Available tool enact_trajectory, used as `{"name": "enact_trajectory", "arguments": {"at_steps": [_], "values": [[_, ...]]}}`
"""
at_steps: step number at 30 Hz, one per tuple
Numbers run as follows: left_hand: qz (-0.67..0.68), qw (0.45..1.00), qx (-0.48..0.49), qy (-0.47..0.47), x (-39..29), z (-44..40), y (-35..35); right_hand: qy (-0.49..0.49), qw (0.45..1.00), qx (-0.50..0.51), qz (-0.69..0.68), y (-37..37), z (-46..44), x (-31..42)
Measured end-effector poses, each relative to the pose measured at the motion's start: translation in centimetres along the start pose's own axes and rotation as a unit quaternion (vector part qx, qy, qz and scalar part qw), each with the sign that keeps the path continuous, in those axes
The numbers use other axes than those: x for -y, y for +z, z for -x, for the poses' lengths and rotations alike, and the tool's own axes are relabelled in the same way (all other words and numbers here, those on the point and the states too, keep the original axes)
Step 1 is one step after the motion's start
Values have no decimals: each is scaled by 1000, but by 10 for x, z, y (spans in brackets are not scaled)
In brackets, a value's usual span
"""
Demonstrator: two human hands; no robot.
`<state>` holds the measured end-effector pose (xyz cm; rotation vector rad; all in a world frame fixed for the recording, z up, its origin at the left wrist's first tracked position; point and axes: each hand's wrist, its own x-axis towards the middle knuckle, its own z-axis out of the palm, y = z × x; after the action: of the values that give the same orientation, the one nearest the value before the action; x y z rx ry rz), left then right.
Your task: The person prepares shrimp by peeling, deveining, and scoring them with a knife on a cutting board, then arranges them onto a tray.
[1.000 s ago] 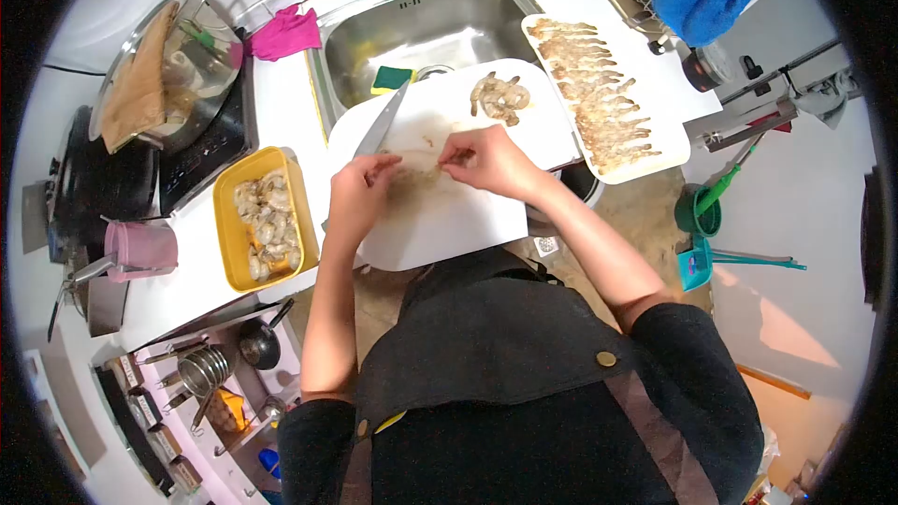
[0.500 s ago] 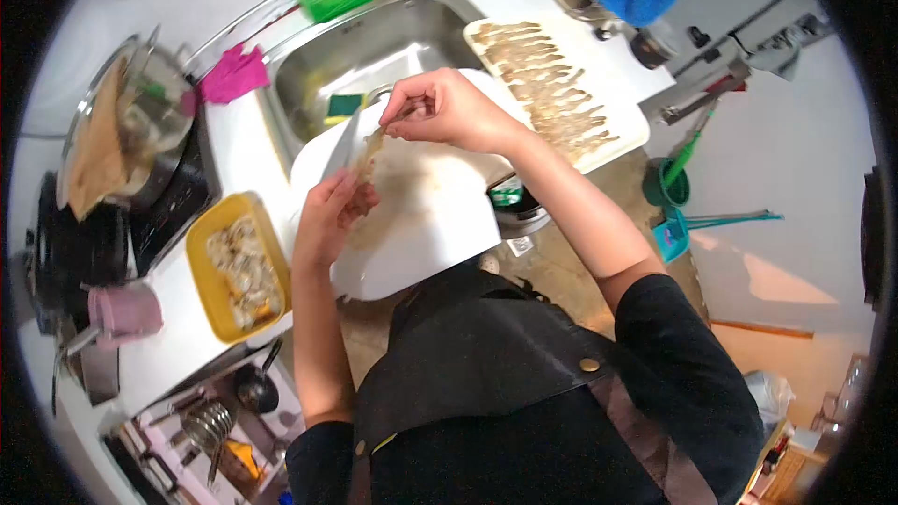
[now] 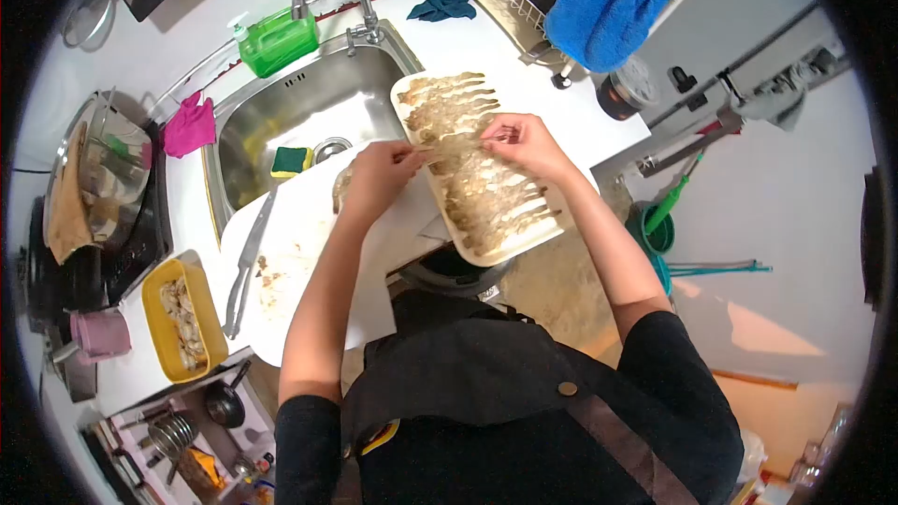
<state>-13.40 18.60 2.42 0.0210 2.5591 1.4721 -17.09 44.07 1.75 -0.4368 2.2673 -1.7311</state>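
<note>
Clamped at each end, by the look of it, on one shrimp [image 3: 456, 147] (hard to part from the row of others [image 3: 482, 201] beneath) between left hand [image 3: 382, 176] and right hand [image 3: 527, 145], equally near, with long axis running crosswise from fingertips to fingertips, just above the pale tray [image 3: 514, 251].

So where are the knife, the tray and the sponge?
Knife [image 3: 252, 252]: head view, on the blade.
Tray [image 3: 514, 250]: head view, on the near rim.
Sponge [image 3: 292, 160]: head view, on the green top.
</note>
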Motion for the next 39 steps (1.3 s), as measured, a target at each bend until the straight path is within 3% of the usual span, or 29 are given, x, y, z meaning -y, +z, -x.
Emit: {"name": "enact_trajectory", "arguments": {"at_steps": [3,8,15,21,24,28,31,34,36,39], "values": [[-149,987,-28,58,-19,-31,29,-10,997,-5,80,-35,-19,-29],[-281,959,-28,15,-20,-49,60,-64,977,56,195,-62,-33,-41],[-378,923,-68,-10,-25,-48,65,-118,971,100,180,-54,-47,-56],[-370,927,6,-53,-29,-47,58,-104,964,145,198,-60,-47,-45],[-363,929,-39,-65,-31,-51,59,-140,949,121,254,-59,-48,-48],[-244,967,-77,-5,-37,-44,52,-195,915,47,350,-49,-46,-42],[-181,976,-89,82,-36,-43,55,-305,883,3,358,-36,-47,-35],[-134,979,-67,137,-20,-49,65,-292,901,126,295,-27,-57,-37],[-155,978,-59,128,-15,-50,69,-273,902,133,306,-21,-60,-42],[-214,953,-100,188,-17,-51,74,-247,905,118,325,-18,-64,-47]]}}
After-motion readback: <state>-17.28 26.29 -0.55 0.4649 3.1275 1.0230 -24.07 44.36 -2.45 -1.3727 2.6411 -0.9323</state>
